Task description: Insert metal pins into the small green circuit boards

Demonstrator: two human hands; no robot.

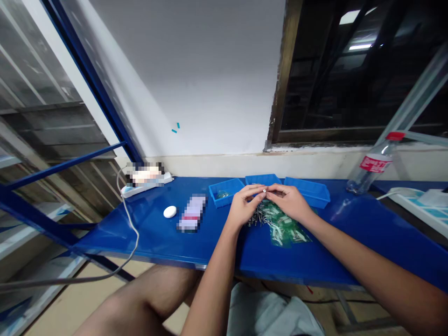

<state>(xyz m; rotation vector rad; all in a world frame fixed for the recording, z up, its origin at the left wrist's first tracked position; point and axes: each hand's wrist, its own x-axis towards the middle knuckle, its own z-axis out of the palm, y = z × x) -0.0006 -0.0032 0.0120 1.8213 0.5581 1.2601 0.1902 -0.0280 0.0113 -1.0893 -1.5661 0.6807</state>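
Note:
My left hand (246, 203) and my right hand (289, 199) meet above the blue table, fingertips pinched together around a small white-ended piece (264, 191). Both hands seem to touch this piece; the rest of it is hidden by the fingers. Below them lies a pile of thin metal parts (258, 217). Green-tinted clear plastic bags (285, 228) with small light parts inside lie beside the pile, partly under my right hand. Behind the hands stand three blue trays: the left one (220, 202) holds some small parts, the middle one (262, 179) and the right one (320, 193) are partly covered.
A white round case (170, 212) and a pixelated flat object (192, 213) lie left on the table (147, 238). A power strip (149, 185) with a grey cable is at the back left. A red-capped bottle (374, 163) stands at the back right, near another white strip (420, 207).

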